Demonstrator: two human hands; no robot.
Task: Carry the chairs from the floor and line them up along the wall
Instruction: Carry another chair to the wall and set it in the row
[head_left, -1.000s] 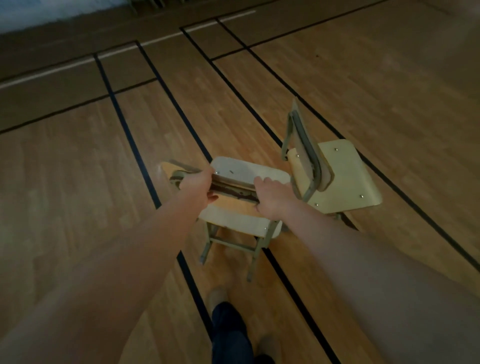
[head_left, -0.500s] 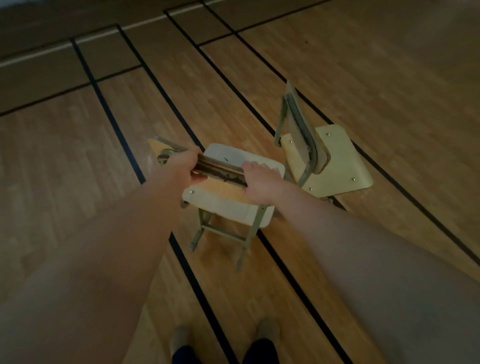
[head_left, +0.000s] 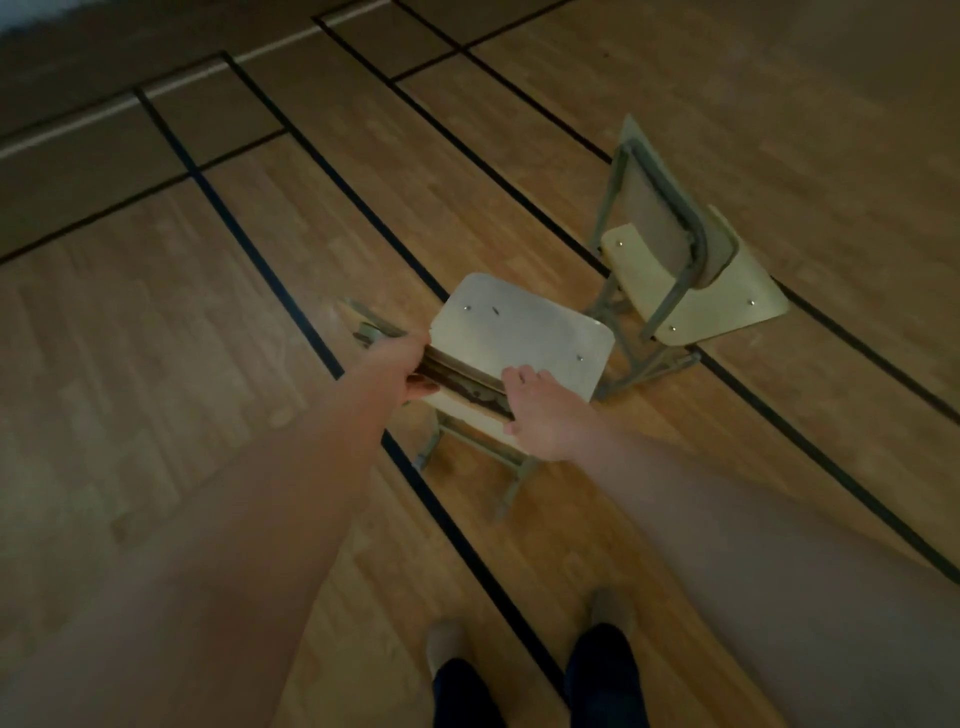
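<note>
A small chair with a cream seat (head_left: 519, 332) and grey-green metal legs is right in front of me, its backrest towards me. My left hand (head_left: 402, 371) grips the left end of the backrest's top edge. My right hand (head_left: 540, 415) holds the right end, fingers curled over the top and thumb on the near side. Whether the legs touch the floor I cannot tell. A second chair of the same kind (head_left: 696, 291) stands on the floor just to the right, close to the first one's seat.
The wooden gym floor (head_left: 182, 364) is marked with black lines, one running under the held chair. A pale strip of wall (head_left: 15, 15) shows at the far top left. My two feet (head_left: 519, 649) stand side by side at the bottom.
The held chair has tipped forward, so more of its seat shows. My feet have come together. My right hand's grip looks looser. The second chair now sits farther right in view.
</note>
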